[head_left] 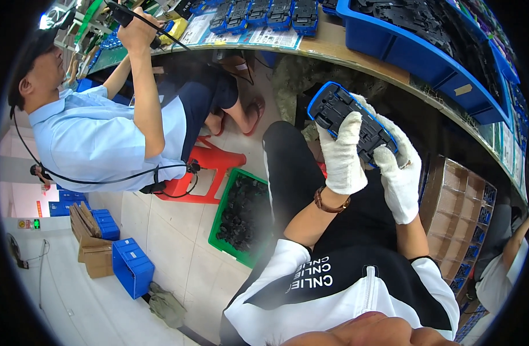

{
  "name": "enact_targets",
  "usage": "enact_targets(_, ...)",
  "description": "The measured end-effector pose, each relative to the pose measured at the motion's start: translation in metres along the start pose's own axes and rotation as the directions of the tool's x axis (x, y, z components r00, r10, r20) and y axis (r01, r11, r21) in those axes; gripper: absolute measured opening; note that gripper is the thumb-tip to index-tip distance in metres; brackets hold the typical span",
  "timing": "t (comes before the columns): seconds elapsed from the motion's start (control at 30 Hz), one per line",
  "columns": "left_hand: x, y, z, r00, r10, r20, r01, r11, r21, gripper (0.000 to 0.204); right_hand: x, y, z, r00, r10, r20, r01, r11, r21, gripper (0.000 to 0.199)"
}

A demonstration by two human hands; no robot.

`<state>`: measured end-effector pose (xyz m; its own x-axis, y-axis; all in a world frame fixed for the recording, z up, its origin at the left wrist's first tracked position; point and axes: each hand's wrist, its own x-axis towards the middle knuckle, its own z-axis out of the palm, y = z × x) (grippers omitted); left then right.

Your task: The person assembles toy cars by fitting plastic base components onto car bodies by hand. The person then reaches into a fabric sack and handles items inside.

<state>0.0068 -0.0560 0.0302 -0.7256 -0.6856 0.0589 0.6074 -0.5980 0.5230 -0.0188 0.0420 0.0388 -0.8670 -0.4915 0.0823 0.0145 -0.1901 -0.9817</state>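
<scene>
- Clasping one part [338, 108] between them, the gloved left hand [344, 164] and right hand [404, 184] are close together, the left thumb across its black face, the right thumb at its near end.
- The part, blue-edged and tilted, sits at the fingertips, dark face up; it looks light, stiff and hollow, probably plastic.
- Its smooth edges may slip against cloth gloves, and the small moulded details on the face could snap; the long blue sides look the safest hold, with little pressure on the middle.
- Right of the hands stands a divided carton [456, 199].
- Left of them and lower is a green crate [219, 210] of black pieces [239, 214].
- Beyond the hands runs the bench [329, 41], with similar parts [279, 14] in a row and, to the right, a blue bin [417, 60].
- Farther left, a co-worker [97, 135] sits on a red stool [224, 160].
</scene>
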Motion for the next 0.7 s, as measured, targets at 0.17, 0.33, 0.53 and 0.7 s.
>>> enact_targets(0.17, -0.002, -0.005, 0.010, 0.977, -0.136, -0.162, 0.172, 0.957, 0.235, 0.051, 0.005, 0.011, -0.010, 0.993, -0.090, -0.076, 0.084, 0.993, -0.083, 0.055)
enact_targets(0.33, 0.010, 0.000, -0.038, 0.991, -0.127, -0.034, 0.130, 0.914, 0.384, 0.055, 0.011, 0.007, -0.003, 1.000, -0.015, -0.002, 0.014, 0.985, -0.174, 0.065)
enact_targets(0.53, 0.128, 0.089, -0.104, 0.962, 0.261, -0.086, -0.157, 0.779, 0.607, 0.050, 0.016, 0.024, -0.023, 0.996, -0.091, 0.021, 0.093, 0.939, -0.330, 0.043)
enact_targets(0.7, 0.255, 0.173, -0.113, 0.883, 0.452, -0.126, -0.179, 0.572, 0.800, 0.049, 0.016, 0.033, -0.063, 0.993, -0.118, -0.028, 0.091, 0.881, -0.465, 0.030)
